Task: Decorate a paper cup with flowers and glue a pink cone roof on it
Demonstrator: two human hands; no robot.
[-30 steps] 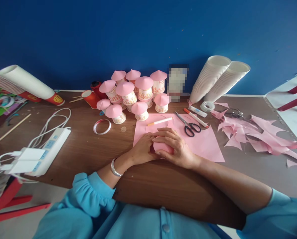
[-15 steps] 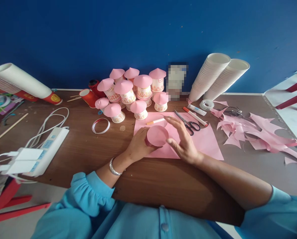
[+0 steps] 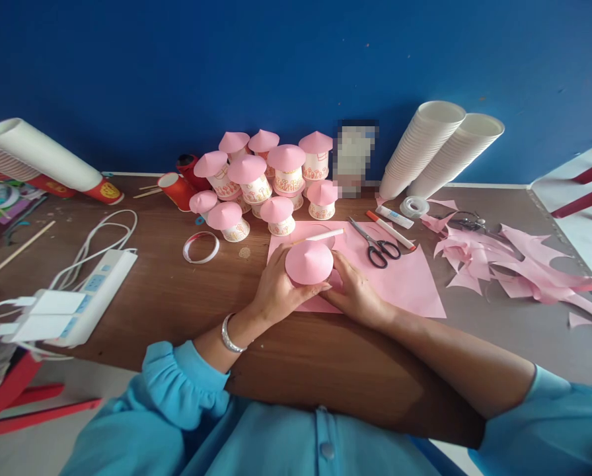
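Observation:
Between my two hands is a pink paper cone [image 3: 308,262], its point turned up toward me. My left hand [image 3: 279,281] wraps round its left side, thumb along the front rim. Against its right edge, the fingers of my right hand [image 3: 358,291] close in, with the thumb near the left thumb. What lies under the cone is hidden. Beneath both hands a pink paper sheet [image 3: 409,284] lies on the table. A white marker [image 3: 326,234] rests on that sheet just behind the cone, and black-handled scissors [image 3: 382,251] lie to the right.
Several paper-cup houses with pink cone roofs [image 3: 247,170] stand at the back. Stacked white cups [image 3: 419,149], clear tape [image 3: 413,207], a glue tube [image 3: 395,217] and pink scraps [image 3: 514,258] are on the right. A power strip [image 3: 98,297] lies left; a tape ring [image 3: 201,248] sits nearer.
My right hand has come in from the side and closed on the cone's right edge. The cone has turned, so its point now shows instead of a flat-looking round face.

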